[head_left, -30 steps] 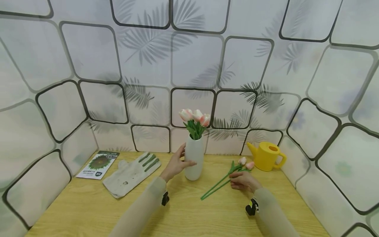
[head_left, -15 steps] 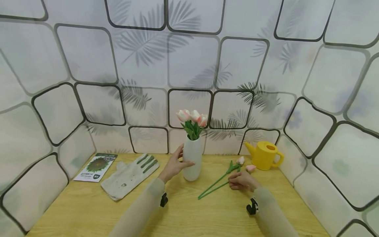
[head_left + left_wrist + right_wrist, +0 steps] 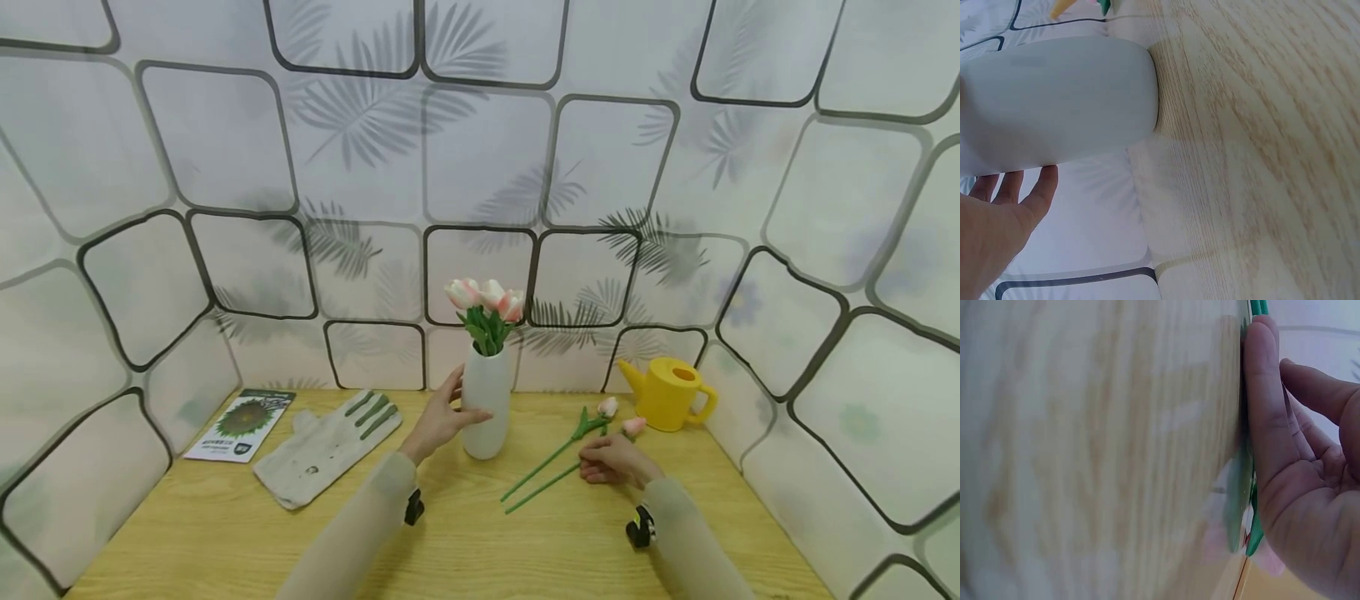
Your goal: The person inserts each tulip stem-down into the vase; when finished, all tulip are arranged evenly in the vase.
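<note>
A white vase (image 3: 486, 408) stands upright on the table, with several pink-and-white tulips (image 3: 491, 300) in its mouth. My left hand (image 3: 441, 423) grips the vase from its left side, thumb across the front. In the left wrist view, three fingertips (image 3: 1047, 178) lie along the vase wall. Over to the right, my right hand (image 3: 615, 461) pinches the stem of a pink tulip (image 3: 634, 427) low at the tabletop. A second tulip (image 3: 608, 407) lies just beyond it. In the right wrist view, green stems (image 3: 1260, 307) show past my fingertips; the held part is hidden behind the fingers.
A yellow watering can (image 3: 667, 398) stands at the back right, close behind the tulip heads. On the left lie a white-and-green work glove (image 3: 330, 454) and a sunflower seed packet (image 3: 243, 425). Patterned cloth walls (image 3: 375, 275) enclose the wooden table (image 3: 480, 542) behind and at both sides.
The near tulip's stem end has swung toward me, away from the other stem, with my right hand at it. My left hand stays on the vase. The head view has shifted slightly.
</note>
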